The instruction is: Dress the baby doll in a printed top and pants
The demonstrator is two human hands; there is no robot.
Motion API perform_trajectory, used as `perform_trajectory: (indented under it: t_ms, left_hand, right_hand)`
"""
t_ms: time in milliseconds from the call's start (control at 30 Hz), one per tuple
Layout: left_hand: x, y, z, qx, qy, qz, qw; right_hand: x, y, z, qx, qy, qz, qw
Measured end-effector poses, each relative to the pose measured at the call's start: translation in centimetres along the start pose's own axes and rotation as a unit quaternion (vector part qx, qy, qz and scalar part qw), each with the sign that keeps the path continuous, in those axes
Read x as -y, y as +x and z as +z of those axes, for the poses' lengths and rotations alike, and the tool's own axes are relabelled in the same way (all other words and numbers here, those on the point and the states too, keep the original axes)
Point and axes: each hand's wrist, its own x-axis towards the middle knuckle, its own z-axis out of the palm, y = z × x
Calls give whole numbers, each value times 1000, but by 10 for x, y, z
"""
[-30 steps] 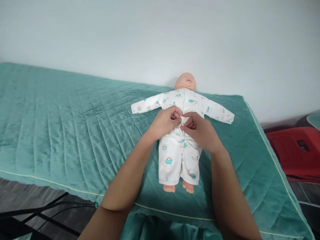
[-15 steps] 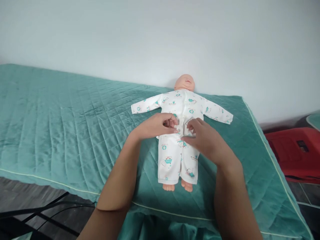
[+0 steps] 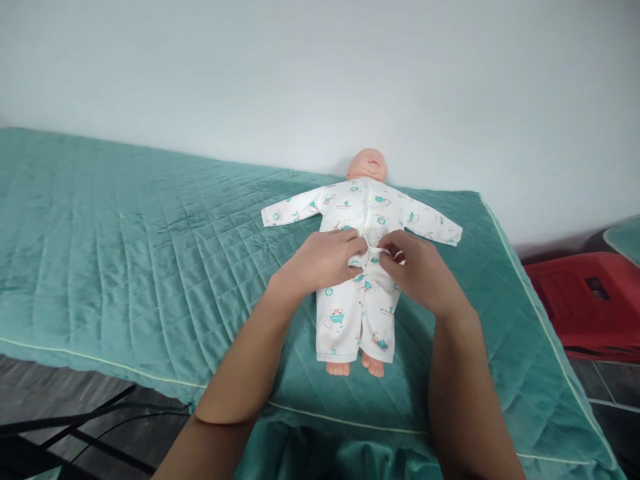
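A baby doll (image 3: 368, 165) lies on its back, head toward the wall and bare feet toward me. It wears a white printed top (image 3: 347, 200) with long sleeves spread out, and white printed trousers (image 3: 337, 327). My left hand (image 3: 333, 259) pinches the left side of the top's lower front edge. Opposite it, my right hand (image 3: 410, 267) has its fingers closed on the right side of the same edge. The cloth is lifted a little between the two hands, at the doll's waist. Fingers partly hide the front opening there.
A green quilted cover (image 3: 150, 267) lies over the bed, its far side against a pale wall (image 3: 300, 80). To the right stands a red plastic object (image 3: 590, 300). Black metal bars (image 3: 75, 420) show at the lower left.
Both hands have closed on the top's lower front edge, where their fingers were loosely curled before. My left hand has moved slightly right, and the cloth between them has been raised.
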Motion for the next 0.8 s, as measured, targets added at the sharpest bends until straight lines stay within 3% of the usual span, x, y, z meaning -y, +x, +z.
perform_trajectory:
  t_ms: [267,433,500,600,667,800]
  left_hand:
    - [-8,2,-1,11,-106,30,994]
    - [6,-5,-14,81,-316,9,945]
    - [16,-7,-16,46,-360,-47,931]
    - [32,-6,-7,-92,-384,-153,906]
    - [41,-2,2,-145,-394,-195,887]
    - [49,1,13,-126,-438,-231,860]
  right_hand:
    - [-2,-3,-9,83,104,-42,990]
    - [-2,-2,-12,136,114,-29,984]
    - [-2,-1,-10,124,107,-29,986]
    - [-1,1,2,69,88,-57,992]
    - [1,3,13,48,44,-102,993]
    - [5,5,29,52,-71,-160,983]
